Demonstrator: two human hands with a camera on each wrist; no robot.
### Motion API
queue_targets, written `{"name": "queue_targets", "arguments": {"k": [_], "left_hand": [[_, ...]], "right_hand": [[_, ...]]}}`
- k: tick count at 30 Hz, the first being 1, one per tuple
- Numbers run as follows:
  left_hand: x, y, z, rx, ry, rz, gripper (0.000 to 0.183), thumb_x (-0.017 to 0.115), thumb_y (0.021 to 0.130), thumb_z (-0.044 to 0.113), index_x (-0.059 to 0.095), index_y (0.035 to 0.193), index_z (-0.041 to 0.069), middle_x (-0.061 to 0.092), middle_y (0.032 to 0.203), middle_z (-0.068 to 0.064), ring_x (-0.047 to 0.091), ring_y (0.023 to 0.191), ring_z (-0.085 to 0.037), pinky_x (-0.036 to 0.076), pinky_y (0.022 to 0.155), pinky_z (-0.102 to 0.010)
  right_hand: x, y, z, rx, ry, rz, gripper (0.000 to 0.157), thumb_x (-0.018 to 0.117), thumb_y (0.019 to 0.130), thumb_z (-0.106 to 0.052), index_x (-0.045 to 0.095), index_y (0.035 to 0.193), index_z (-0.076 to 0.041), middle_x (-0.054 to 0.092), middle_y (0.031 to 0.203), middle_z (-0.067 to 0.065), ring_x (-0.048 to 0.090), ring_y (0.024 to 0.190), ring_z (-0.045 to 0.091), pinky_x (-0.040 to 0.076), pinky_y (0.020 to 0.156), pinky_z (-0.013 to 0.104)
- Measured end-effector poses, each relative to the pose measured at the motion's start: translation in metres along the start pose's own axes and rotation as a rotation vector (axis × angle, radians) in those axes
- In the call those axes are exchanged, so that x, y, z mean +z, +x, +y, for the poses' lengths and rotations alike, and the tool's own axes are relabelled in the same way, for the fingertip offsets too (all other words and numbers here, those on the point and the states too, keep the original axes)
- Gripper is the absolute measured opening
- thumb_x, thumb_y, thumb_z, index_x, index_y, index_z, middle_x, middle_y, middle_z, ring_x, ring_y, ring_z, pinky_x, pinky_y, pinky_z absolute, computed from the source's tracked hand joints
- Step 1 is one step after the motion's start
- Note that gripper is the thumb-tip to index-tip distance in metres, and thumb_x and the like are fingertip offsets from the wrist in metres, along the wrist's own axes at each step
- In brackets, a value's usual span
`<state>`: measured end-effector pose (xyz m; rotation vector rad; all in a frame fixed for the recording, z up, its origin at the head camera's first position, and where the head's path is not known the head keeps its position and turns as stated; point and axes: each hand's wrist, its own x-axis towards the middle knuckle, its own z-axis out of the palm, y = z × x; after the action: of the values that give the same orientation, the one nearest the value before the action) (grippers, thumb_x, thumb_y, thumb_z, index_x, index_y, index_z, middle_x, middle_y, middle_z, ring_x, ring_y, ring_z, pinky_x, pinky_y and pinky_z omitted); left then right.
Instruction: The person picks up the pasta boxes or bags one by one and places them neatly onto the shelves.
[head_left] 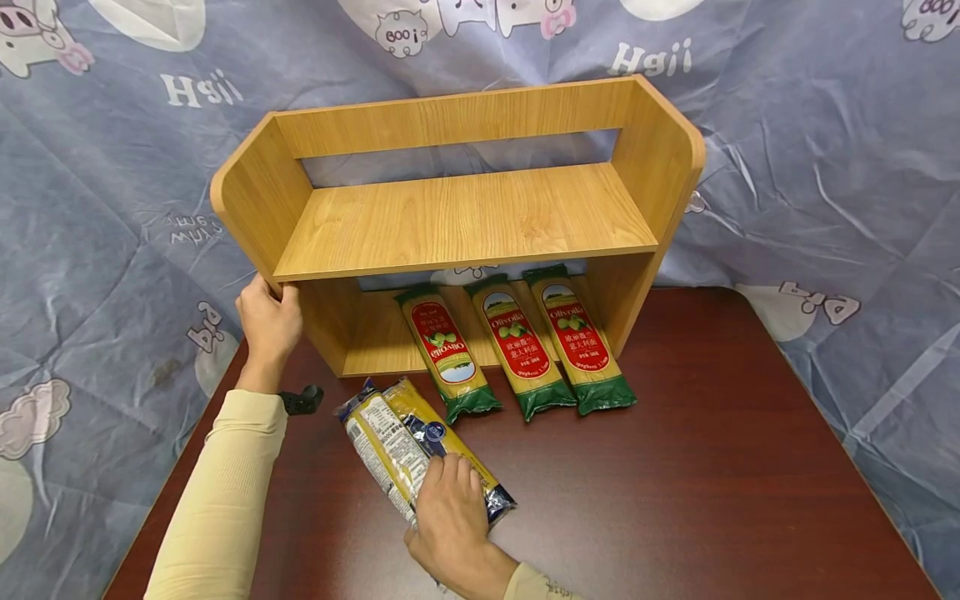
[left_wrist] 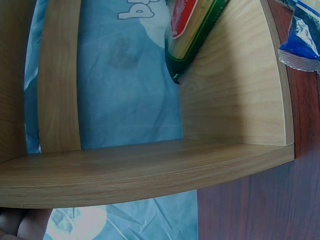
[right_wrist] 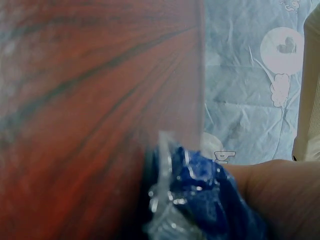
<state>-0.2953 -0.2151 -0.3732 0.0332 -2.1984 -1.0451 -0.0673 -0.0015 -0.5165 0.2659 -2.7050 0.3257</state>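
My left hand (head_left: pixel 268 329) grips the left side panel of a wooden two-tier shelf (head_left: pixel 465 218), just below its middle board. In the left wrist view, part of that hand's fingers (left_wrist: pixel 21 223) shows beside the panel. My right hand (head_left: pixel 453 527) holds the lower part of a spaghetti pack (head_left: pixel 384 442) with a white printed label, its fingers bent over the top. Alongside, partly beneath it, lies another yellow spaghetti pack (head_left: pixel 480 469) with dark blue ends. The right wrist view shows a crinkled blue pack end (right_wrist: pixel 200 190) close to the hand.
Three green-ended spaghetti packs with red labels lean side by side in the lower tier: the left (head_left: pixel 447 354), middle (head_left: pixel 521 350) and right (head_left: pixel 577 342). Their bottoms stick out onto the dark red table (head_left: pixel 712 467). A printed blue cloth (head_left: pixel 810 167) hangs behind.
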Motion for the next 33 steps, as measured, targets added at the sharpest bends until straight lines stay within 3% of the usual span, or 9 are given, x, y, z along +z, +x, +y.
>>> {"name": "queue_targets", "arguments": {"k": [5, 10, 15, 25, 33], "left_hand": [[0.002, 0.001, -0.002, 0.002, 0.013, 0.005, 0.022, 0.056, 0.098, 0.013, 0.069, 0.092, -0.004, 0.069, 0.079, -0.018, 0.059, 0.075, -0.022, 0.036, 0.06, -0.024], [0.001, 0.002, -0.002, -0.004, 0.003, 0.006, 0.022, 0.055, 0.097, 0.011, 0.07, 0.095, -0.005, 0.071, 0.085, -0.021, 0.065, 0.082, -0.026, 0.037, 0.064, -0.022], [0.0, 0.001, -0.002, -0.003, 0.001, -0.002, 0.023, 0.055, 0.097, 0.011, 0.071, 0.099, -0.006, 0.073, 0.089, -0.022, 0.068, 0.087, -0.029, 0.038, 0.066, -0.022], [0.001, 0.001, 0.0, 0.004, 0.003, 0.003, 0.023, 0.055, 0.097, 0.011, 0.07, 0.098, -0.006, 0.072, 0.087, -0.021, 0.066, 0.083, -0.027, 0.037, 0.062, -0.02], [0.001, 0.0, 0.0, -0.004, 0.003, 0.003, 0.022, 0.055, 0.097, 0.011, 0.07, 0.096, -0.005, 0.072, 0.085, -0.02, 0.066, 0.081, -0.026, 0.037, 0.062, -0.02]], "right_hand": [[0.001, 0.001, 0.0, -0.011, -0.015, 0.002, 0.072, 0.088, 0.039, -0.033, 0.055, 0.095, -0.003, 0.049, 0.084, 0.008, 0.051, 0.08, 0.026, 0.043, 0.073, 0.038], [0.001, 0.002, -0.001, -0.011, -0.018, 0.013, 0.072, 0.09, 0.041, -0.036, 0.054, 0.093, -0.004, 0.049, 0.082, 0.007, 0.054, 0.078, 0.025, 0.047, 0.073, 0.037], [-0.001, 0.002, -0.002, 0.015, 0.001, 0.007, 0.072, 0.092, 0.041, -0.037, 0.054, 0.092, -0.004, 0.049, 0.08, 0.007, 0.055, 0.075, 0.024, 0.051, 0.06, 0.038], [-0.008, 0.008, 0.007, 0.058, 0.159, -0.024, 0.057, 0.09, 0.045, -0.033, 0.057, 0.083, -0.007, 0.058, 0.075, 0.005, 0.064, 0.069, 0.027, 0.051, 0.056, 0.046], [-0.011, 0.013, 0.016, 0.046, 0.256, -0.078, 0.049, 0.088, 0.052, -0.034, 0.062, 0.083, -0.006, 0.063, 0.074, 0.007, 0.064, 0.065, 0.028, 0.051, 0.056, 0.043]]}}
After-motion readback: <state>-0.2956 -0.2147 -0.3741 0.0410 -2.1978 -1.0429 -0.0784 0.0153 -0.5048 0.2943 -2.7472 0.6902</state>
